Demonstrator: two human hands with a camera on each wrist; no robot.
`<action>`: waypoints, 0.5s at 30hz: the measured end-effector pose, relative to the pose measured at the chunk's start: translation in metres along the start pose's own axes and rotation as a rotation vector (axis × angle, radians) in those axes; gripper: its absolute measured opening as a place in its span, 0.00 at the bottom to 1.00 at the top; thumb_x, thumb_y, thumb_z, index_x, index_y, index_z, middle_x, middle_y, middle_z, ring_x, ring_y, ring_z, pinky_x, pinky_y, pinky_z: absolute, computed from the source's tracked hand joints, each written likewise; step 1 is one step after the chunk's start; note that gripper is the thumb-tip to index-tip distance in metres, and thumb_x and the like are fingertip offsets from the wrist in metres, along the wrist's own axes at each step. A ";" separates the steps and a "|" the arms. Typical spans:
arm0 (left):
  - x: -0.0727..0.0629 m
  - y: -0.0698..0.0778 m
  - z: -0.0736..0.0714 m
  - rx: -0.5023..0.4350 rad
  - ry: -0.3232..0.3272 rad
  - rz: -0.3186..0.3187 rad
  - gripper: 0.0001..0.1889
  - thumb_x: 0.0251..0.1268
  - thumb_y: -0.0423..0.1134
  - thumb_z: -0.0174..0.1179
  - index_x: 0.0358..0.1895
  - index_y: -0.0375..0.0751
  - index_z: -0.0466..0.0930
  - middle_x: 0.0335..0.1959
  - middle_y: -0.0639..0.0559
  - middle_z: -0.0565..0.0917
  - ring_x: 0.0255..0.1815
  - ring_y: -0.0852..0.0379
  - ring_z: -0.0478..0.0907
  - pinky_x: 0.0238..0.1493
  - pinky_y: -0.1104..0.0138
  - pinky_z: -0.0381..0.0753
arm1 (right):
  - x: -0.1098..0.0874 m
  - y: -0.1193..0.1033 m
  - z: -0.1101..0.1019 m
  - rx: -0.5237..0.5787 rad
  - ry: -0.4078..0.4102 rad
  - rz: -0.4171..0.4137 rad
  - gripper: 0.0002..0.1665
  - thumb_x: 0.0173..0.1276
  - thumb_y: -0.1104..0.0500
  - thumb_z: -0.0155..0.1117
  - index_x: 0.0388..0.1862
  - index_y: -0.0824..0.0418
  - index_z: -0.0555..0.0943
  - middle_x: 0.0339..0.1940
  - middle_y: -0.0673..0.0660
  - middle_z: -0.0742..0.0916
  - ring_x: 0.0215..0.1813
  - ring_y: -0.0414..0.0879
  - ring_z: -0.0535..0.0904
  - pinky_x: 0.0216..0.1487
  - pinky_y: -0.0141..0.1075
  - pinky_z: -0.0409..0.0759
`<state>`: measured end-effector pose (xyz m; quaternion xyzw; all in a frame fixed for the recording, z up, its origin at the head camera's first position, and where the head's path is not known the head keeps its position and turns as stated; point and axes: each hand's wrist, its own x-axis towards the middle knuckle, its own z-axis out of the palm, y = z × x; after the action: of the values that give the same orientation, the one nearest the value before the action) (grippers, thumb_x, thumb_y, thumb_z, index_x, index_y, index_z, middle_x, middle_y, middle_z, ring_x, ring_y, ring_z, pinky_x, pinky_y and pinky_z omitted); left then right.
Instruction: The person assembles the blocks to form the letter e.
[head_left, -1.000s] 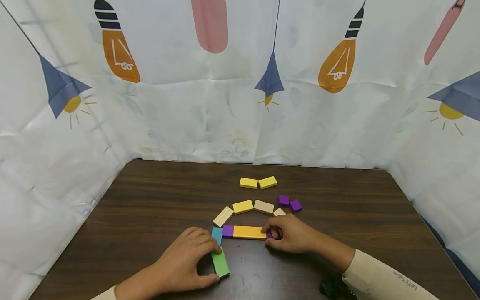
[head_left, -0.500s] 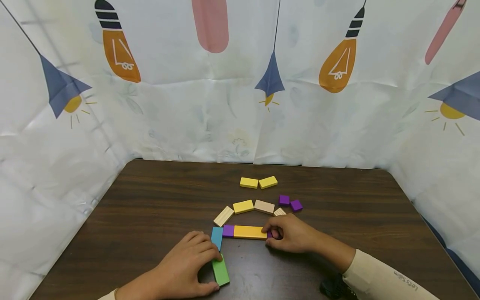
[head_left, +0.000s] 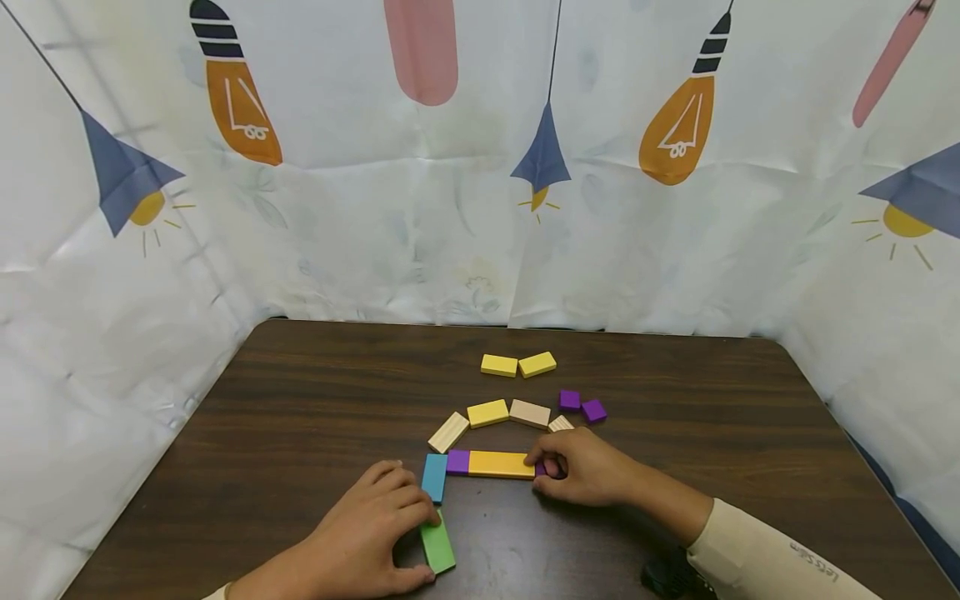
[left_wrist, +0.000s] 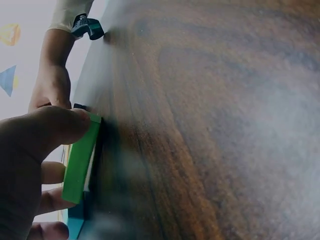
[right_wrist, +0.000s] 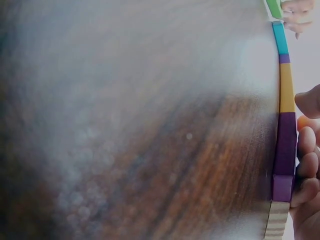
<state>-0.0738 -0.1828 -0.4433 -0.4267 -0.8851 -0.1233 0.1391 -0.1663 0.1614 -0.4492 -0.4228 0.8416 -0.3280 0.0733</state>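
Note:
My left hand (head_left: 367, 533) pinches a green block (head_left: 438, 543) between thumb and fingers, at the near end of a blue block (head_left: 433, 477). From the blue block's far end a row runs right: a small purple block (head_left: 458, 462), then a long orange-yellow block (head_left: 501, 465). At the row's right end, my right hand (head_left: 585, 467) has curled fingers around another purple block (right_wrist: 286, 142), mostly covered in the head view. Its thumb (right_wrist: 309, 102) lies beside the orange-yellow block in the right wrist view.
Behind the row, wooden blocks (head_left: 529, 413) and a yellow block (head_left: 488, 413) form an arc; the right one is partly hidden. Two purple blocks (head_left: 570, 400) and two yellow blocks (head_left: 499, 365) lie farther back on the brown table (head_left: 337, 392). A printed curtain hangs behind.
My left hand has drawn the green block toward me, away from the blue block, then slightly left. More of the blue block now shows. My right hand has stayed in place.

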 end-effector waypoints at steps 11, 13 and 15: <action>0.001 -0.001 0.002 0.039 0.000 -0.012 0.22 0.46 0.67 0.75 0.40 0.61 0.85 0.41 0.67 0.78 0.49 0.60 0.73 0.63 0.48 0.68 | -0.001 -0.002 -0.001 0.005 -0.001 0.006 0.11 0.64 0.59 0.76 0.45 0.55 0.86 0.27 0.42 0.79 0.29 0.34 0.72 0.30 0.27 0.73; 0.001 -0.001 0.002 0.039 0.004 -0.010 0.22 0.46 0.67 0.75 0.40 0.61 0.85 0.41 0.67 0.78 0.49 0.59 0.73 0.63 0.48 0.68 | -0.001 -0.002 -0.001 0.000 -0.004 0.012 0.12 0.63 0.59 0.76 0.45 0.54 0.86 0.27 0.42 0.79 0.29 0.33 0.72 0.30 0.27 0.72; 0.001 -0.001 0.002 0.040 0.009 -0.006 0.22 0.45 0.67 0.76 0.40 0.61 0.85 0.41 0.66 0.78 0.49 0.59 0.74 0.63 0.48 0.68 | 0.000 -0.002 -0.001 -0.002 -0.005 0.015 0.12 0.63 0.59 0.76 0.45 0.54 0.86 0.27 0.42 0.79 0.29 0.33 0.72 0.30 0.27 0.72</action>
<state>-0.0753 -0.1820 -0.4449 -0.4204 -0.8881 -0.1078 0.1513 -0.1653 0.1614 -0.4478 -0.4174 0.8449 -0.3255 0.0775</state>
